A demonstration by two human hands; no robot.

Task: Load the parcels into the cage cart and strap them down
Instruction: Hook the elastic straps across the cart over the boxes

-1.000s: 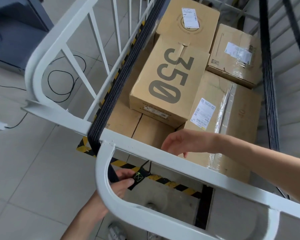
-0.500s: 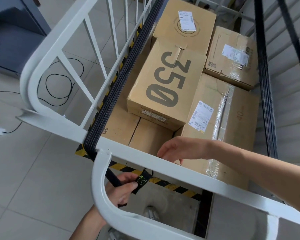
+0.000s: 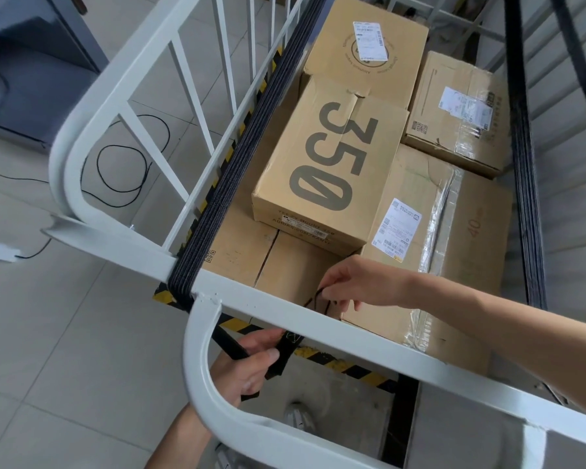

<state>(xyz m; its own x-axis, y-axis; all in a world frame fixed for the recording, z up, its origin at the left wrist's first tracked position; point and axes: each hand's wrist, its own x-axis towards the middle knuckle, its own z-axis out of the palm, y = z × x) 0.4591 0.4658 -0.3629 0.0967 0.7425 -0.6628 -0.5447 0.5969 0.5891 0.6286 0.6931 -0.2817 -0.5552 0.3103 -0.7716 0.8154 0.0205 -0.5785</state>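
Black strap bundle (image 3: 237, 170) runs along cart's left top rail, wraps near-left corner. My left hand (image 3: 247, 363) sits under near rail (image 3: 268, 304), inside handle loop (image 3: 197, 377), thumb and fingers clamped on flat strap end (image 3: 278, 360). My right hand (image 3: 362, 286) is just inside near rail, fingertips pinching thin cord (image 3: 313, 297) over low parcel (image 3: 244, 255). 350 box (image 3: 325, 164) stacked on it, tight against taped parcel (image 3: 437, 238) on right. Bare strip of low parcel top between 350 box and near rail. Second strap bundle (image 3: 528, 198) along right side.
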